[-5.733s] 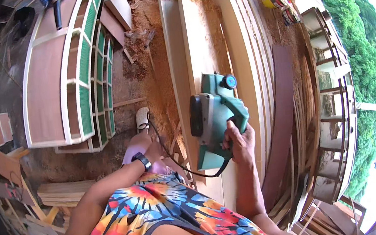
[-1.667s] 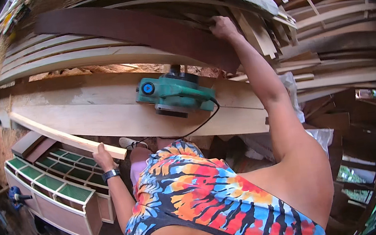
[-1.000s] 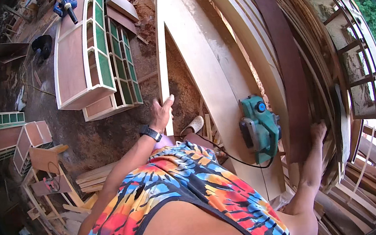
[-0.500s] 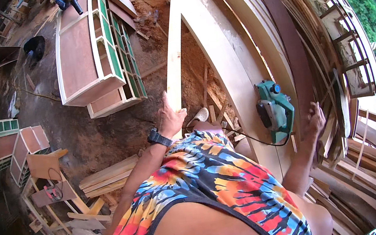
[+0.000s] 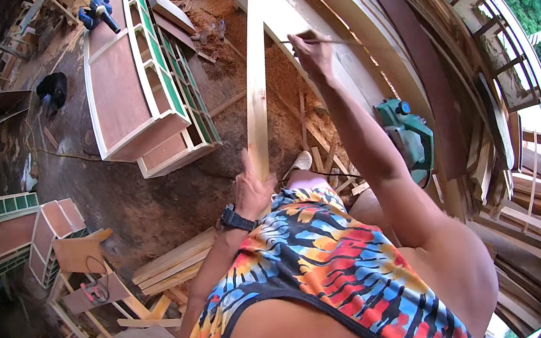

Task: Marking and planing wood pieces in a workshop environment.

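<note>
My left hand (image 5: 252,188), with a dark watch on its wrist, grips the near end of a long pale wooden board (image 5: 257,89). The board slants away from me, its far end by the wide pale planks. Raised ahead, my right hand (image 5: 315,59) is closed around a thin brown stick (image 5: 319,39); motion blurs the stick and its exact kind is unclear. Its tip points left toward the board. Below my right forearm, a teal electric planer (image 5: 408,135) rests on the planks (image 5: 355,84), partly covered by the arm.
Cabinet frames with green-backed compartments (image 5: 128,85) stand ahead on the left, a blue power tool (image 5: 98,16) on top. Smaller frames (image 5: 15,231) lie farther left. Stacked lumber (image 5: 177,260) lies beside my left arm. Timber (image 5: 539,210) is piled at right. Sawdust and offcuts cover the ground.
My right hand has swung from beyond the planer at right, forward and left toward the board, with the stick in it. My left hand stays on the board. The view has shifted slightly.
</note>
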Demonstrator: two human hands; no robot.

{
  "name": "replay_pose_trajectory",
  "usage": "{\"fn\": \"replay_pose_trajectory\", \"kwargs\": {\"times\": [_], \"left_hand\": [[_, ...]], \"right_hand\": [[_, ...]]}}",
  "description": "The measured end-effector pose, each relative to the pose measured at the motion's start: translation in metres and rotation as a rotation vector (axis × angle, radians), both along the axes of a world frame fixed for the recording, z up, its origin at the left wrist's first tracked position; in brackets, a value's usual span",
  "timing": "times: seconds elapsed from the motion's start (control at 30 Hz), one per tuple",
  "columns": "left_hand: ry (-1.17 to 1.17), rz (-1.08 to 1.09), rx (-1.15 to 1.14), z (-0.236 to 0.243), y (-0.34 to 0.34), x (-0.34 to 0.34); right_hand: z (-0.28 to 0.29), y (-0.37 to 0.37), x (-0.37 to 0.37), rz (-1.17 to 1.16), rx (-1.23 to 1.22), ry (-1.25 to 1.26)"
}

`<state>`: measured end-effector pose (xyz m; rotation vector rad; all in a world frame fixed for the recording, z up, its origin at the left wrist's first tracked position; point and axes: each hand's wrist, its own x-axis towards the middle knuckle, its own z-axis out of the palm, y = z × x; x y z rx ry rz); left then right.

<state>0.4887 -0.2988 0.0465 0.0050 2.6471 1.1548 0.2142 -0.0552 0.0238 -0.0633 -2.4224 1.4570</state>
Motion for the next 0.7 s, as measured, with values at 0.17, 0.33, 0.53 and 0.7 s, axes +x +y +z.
{"fn": "replay_pose_trajectory", "kwargs": {"times": [0.17, 0.33, 0.53, 0.7], "left_hand": [[-0.089, 0.006, -0.105, -0.001, -0.007, 0.003], [-0.145, 0.01, -0.145, 0.001, -0.008, 0.0], [-0.05, 0.019, -0.166, 0.006, -0.01, -0.005], [-0.163, -0.012, -0.195, 0.007, -0.014, -0.01]], "right_hand": [[-0.047, -0.04, -0.06, 0.056, -0.024, -0.091], [-0.081, -0.046, -0.098, 0.127, 0.029, -0.064], [-0.086, -0.041, -0.121, 0.023, -0.043, -0.066], [-0.088, -0.038, -0.13, 0.044, 0.029, -0.109]]}}
